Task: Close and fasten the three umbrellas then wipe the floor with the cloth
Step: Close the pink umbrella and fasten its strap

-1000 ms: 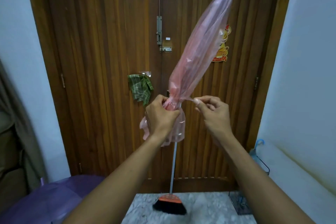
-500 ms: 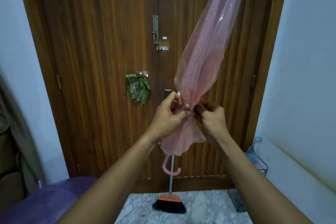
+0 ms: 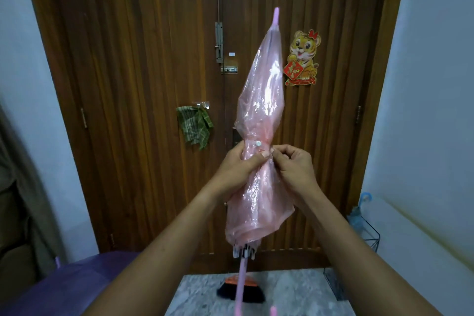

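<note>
I hold a folded pink see-through umbrella (image 3: 261,95) upright in front of the wooden door, tip up, handle down near the frame's bottom edge. My left hand (image 3: 238,167) wraps around its waist. My right hand (image 3: 292,167) pinches the thin strap beside the white snap button (image 3: 258,143), which sits closed around the canopy. A purple umbrella (image 3: 64,287) lies open at the lower left. A blue umbrella (image 3: 360,206) stands in a wire rack at the right. A green checked cloth (image 3: 195,126) hangs on the door.
The wooden double door (image 3: 143,59) fills the view ahead, with a bolt and a tiger sticker (image 3: 302,59). A broom (image 3: 242,290) leans against it on the marble floor (image 3: 282,295). The black wire rack (image 3: 369,236) stands by the right wall. White walls flank both sides.
The umbrella has dropped lower and turned more upright, so its tip is in view. The strap has come round the canopy and its snap button now sits closed.
</note>
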Tool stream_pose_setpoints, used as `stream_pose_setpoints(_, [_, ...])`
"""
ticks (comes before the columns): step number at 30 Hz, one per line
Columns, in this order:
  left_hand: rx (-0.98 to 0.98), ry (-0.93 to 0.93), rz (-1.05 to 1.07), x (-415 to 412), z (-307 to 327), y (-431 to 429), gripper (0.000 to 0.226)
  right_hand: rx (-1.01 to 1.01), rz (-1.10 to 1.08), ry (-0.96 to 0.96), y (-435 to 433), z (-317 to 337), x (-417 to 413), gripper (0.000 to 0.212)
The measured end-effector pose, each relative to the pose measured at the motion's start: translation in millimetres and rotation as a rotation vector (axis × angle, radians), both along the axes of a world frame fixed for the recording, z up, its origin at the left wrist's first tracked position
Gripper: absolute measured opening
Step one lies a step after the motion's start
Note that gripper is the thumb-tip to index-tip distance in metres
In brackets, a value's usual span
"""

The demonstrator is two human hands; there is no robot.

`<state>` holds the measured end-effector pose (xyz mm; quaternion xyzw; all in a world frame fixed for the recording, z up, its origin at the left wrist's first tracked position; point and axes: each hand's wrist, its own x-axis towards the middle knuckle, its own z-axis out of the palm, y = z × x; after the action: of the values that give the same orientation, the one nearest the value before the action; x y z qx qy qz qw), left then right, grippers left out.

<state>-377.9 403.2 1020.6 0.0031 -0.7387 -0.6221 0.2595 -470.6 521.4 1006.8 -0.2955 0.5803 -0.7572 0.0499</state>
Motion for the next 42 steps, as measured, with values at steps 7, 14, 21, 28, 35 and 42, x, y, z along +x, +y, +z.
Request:
stream_pose_setpoints(7, [0.043, 0.075, 0.092, 6, 3, -12, 0.025, -0.092, -0.076, -0.111, -2, 11, -3, 0.016])
stream_pose_setpoints(14, [0.262, 0.151, -0.129, 18, 5, -10, 0.024, -0.207, 0.210, -0.437, -8, 6, -3, 0.029])
stream_pose_setpoints(21, [0.327, 0.181, -0.213, 20, 19, -11, 0.077, 0.064, 0.134, -0.343, -25, -14, 6, 0.018])
stream_pose_setpoints(28, [0.243, 0.195, 0.169, 24, -1, -24, 0.037, -0.267, 0.095, -0.242, -16, 2, 2, 0.010])
stream_pose_setpoints(35, [-0.062, 0.189, 0.450, 8, -3, -15, 0.028, -0.150, -0.134, 0.145, -7, 24, 23, 0.007])
stream_pose_setpoints(42, [-0.381, 0.228, 0.725, 3, 3, 12, 0.015, 0.058, -0.265, 0.316, -10, 31, 30, 0.006])
